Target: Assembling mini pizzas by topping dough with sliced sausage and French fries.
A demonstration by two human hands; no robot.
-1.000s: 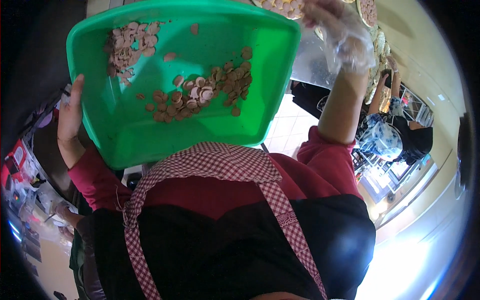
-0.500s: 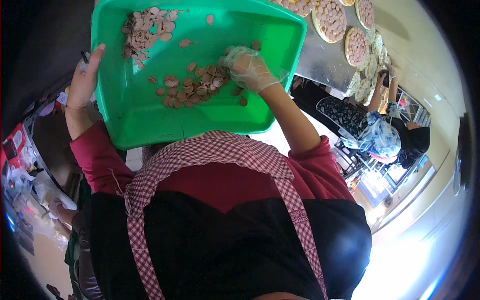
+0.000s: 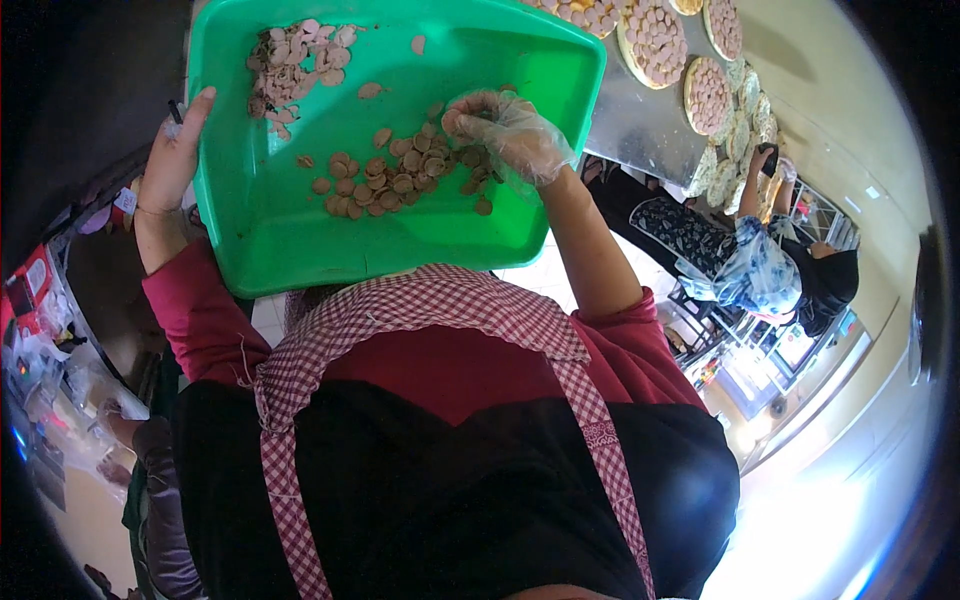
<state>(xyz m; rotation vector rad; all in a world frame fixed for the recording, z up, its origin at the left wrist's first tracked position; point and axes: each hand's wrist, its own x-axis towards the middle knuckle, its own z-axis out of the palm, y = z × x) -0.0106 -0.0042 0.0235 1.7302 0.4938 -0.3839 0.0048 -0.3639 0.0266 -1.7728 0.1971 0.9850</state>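
My left hand (image 3: 172, 150) grips the left wall of a green plastic tub (image 3: 300, 262), its thumb along the rim and its other fingers mostly hidden outside. A small dark stick-like thing (image 3: 175, 112) shows beside that hand. Over the tub's right half is my right hand (image 3: 510, 135), in a clear plastic glove, its fingers curled in on sausage slices; how many is hidden. Below and left of it lies a loose pile of round brownish-pink sausage slices (image 3: 405, 170). A second heap of broken slices and scraps (image 3: 290, 65) fills the tub's far left corner.
A metal table (image 3: 635, 130) at the far right carries pizza bases topped with slices (image 3: 652, 42) and others with pale shreds (image 3: 722, 182). Another person (image 3: 765, 262) stands beside it, holding a dark object. Plastic bags (image 3: 85, 395) and another person's arm are at the left.
My right hand has lifted a little and turned, its curled fingers now showing above the pile. The tub has shifted slightly left. My left hand keeps its grip.
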